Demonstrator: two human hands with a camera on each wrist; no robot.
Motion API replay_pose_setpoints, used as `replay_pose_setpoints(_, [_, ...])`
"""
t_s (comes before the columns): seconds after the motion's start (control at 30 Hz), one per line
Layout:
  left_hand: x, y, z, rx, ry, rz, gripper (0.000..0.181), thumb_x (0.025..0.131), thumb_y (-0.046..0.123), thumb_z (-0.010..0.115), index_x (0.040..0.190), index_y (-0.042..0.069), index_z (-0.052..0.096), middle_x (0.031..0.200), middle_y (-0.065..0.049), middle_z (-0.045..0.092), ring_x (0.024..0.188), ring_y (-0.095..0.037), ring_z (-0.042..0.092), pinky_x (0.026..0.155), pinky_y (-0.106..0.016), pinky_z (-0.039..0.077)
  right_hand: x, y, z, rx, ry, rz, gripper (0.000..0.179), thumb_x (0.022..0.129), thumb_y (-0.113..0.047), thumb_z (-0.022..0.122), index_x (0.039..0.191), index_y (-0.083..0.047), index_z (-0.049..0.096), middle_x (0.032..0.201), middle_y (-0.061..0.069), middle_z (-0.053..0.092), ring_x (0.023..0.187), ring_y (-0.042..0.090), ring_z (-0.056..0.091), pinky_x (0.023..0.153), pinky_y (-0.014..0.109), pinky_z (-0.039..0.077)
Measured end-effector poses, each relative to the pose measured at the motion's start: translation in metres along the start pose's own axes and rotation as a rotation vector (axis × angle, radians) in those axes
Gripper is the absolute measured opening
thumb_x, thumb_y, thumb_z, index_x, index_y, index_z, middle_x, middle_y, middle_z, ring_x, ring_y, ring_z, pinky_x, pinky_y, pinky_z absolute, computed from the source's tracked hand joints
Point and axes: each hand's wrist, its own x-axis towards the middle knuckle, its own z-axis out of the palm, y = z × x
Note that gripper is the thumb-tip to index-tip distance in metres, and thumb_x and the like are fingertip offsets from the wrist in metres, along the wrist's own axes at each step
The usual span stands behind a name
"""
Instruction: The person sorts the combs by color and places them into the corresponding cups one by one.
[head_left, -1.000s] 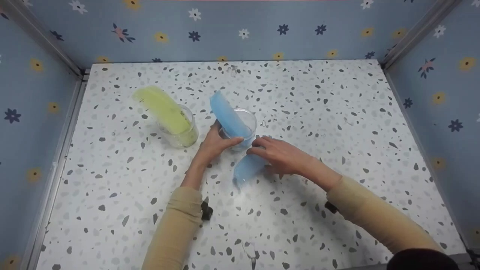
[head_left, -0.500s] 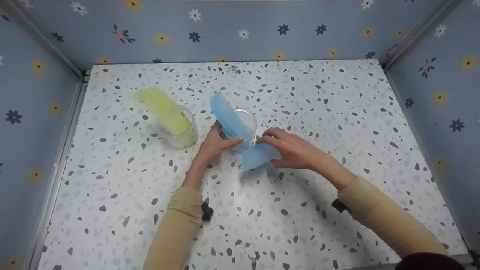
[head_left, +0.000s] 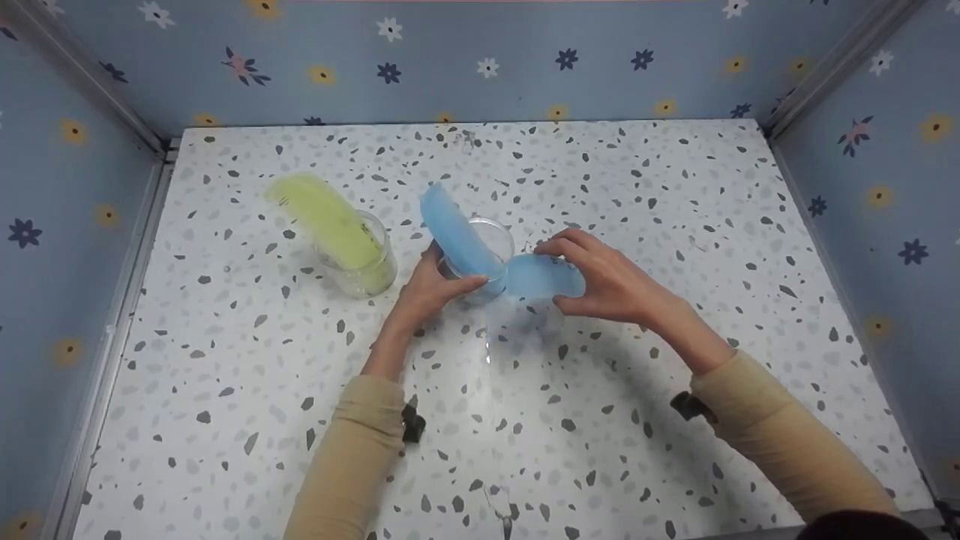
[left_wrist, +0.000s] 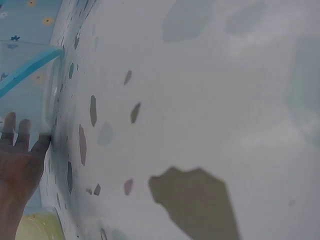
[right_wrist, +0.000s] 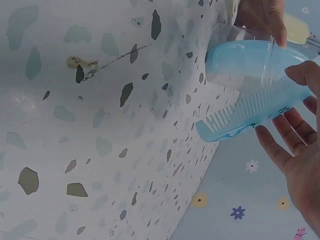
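My left hand (head_left: 429, 291) grips the side of a clear cup (head_left: 504, 241), its thumb across the near rim. A curved blue piece (head_left: 456, 231) leans in that cup, its upper end sticking out to the far left. In my right hand (head_left: 616, 281) a translucent blue comb (head_left: 538, 276) is pinched between thumb and fingers, close to the cup's right side. The right wrist view shows the comb's teeth (right_wrist: 245, 107) turned toward the cup. The left wrist view shows the left fingertips (left_wrist: 24, 126) against the cup wall.
Left of my left hand stands another clear cup (head_left: 384, 274) with a yellow-green curved piece (head_left: 322, 214) leaning out to the far left. Both stand on a speckled white table (head_left: 637, 172). Blue flowered panels (head_left: 517, 90) enclose the back and sides.
My right hand has moved right and away from me, lifting the comb and turning it from slanting toward me to nearly level beside the cup. The left hand and both cups stay put.
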Motion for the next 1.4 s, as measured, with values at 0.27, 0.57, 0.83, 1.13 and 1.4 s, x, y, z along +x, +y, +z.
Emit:
replay_pose_setpoints(0.27, [-0.001,0.001,0.000,0.018,0.007,-0.023,0.122,0.075,0.052,0.088,0.166,0.018,0.016,0.170,-0.007,0.031,0.159,-0.028,0.026,0.134,-0.045,0.018,0.004,-0.001,-0.008,0.059,0.075,-0.011,0.063,0.081,-0.017,0.082,0.138,-0.015,0.056,0.134,0.005,0.058,0.120,0.021,0.061,0.098,0.043,0.060])
replay_pose_setpoints(0.57, [0.000,-0.001,0.000,0.003,0.009,-0.042,0.121,0.074,0.050,0.089,0.166,0.019,0.016,0.169,-0.007,0.032,0.160,-0.028,0.025,0.134,-0.044,0.018,0.010,-0.004,-0.012,0.164,0.177,-0.006,0.063,0.081,-0.014,0.081,0.138,-0.010,0.055,0.132,0.007,0.059,0.119,0.020,0.060,0.096,0.042,0.061])
replay_pose_setpoints(0.83, [0.002,0.000,0.000,0.031,0.001,-0.043,0.121,0.074,0.052,0.089,0.166,0.020,0.018,0.169,-0.007,0.031,0.159,-0.029,0.026,0.133,-0.045,0.019,0.021,-0.008,-0.008,0.287,0.333,-0.010,0.067,0.079,-0.008,0.082,0.140,-0.007,0.055,0.128,0.009,0.061,0.116,0.019,0.060,0.092,0.046,0.063])
replay_pose_setpoints(1.13, [-0.001,0.000,0.000,0.020,-0.006,-0.042,0.124,0.072,0.058,0.088,0.166,0.022,0.016,0.171,-0.006,0.028,0.160,-0.029,0.025,0.133,-0.047,0.019,0.036,-0.021,-0.005,0.347,0.451,0.028,0.069,0.080,-0.010,0.083,0.142,-0.005,0.053,0.126,0.011,0.063,0.114,0.018,0.064,0.090,0.037,0.064])
replay_pose_setpoints(1.4, [-0.001,0.000,-0.001,0.020,-0.003,-0.044,0.126,0.072,0.061,0.087,0.166,0.022,0.015,0.171,-0.004,0.027,0.160,-0.027,0.023,0.133,-0.045,0.019,0.054,-0.033,-0.003,0.452,0.559,0.040,0.065,0.080,-0.008,0.080,0.140,-0.006,0.054,0.122,0.010,0.064,0.111,0.016,0.065,0.090,0.035,0.063])
